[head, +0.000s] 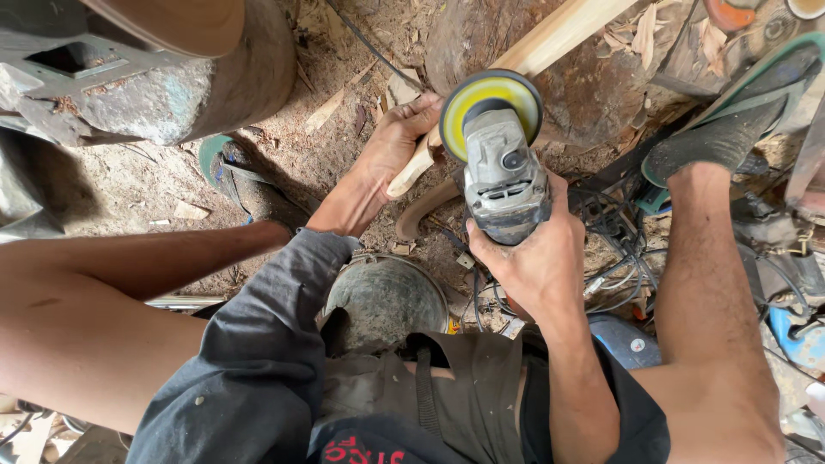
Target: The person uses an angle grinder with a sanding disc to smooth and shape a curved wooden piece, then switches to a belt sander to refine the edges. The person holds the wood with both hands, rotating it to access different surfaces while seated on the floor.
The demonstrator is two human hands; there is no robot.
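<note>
My left hand [391, 150] grips the lower end of a pale, curved wooden stick [550, 39] that runs up to the right across a dark log [593, 94]. My right hand [533, 258] holds a grey angle grinder [503, 176] by its body. The grinder's yellow sanding disc [490, 107] sits against the stick just above my left hand's fingers. A dark grey sleeve covers my left forearm. Both bare knees frame the view, left and right.
A cracked dark bucket [387, 301] sits between my legs. Tangled cables [614, 258] lie right of the grinder. My feet wear green sandals [730, 129]. A large rusty metal block [155, 77] stands top left. Wood chips and sawdust cover the dirt ground.
</note>
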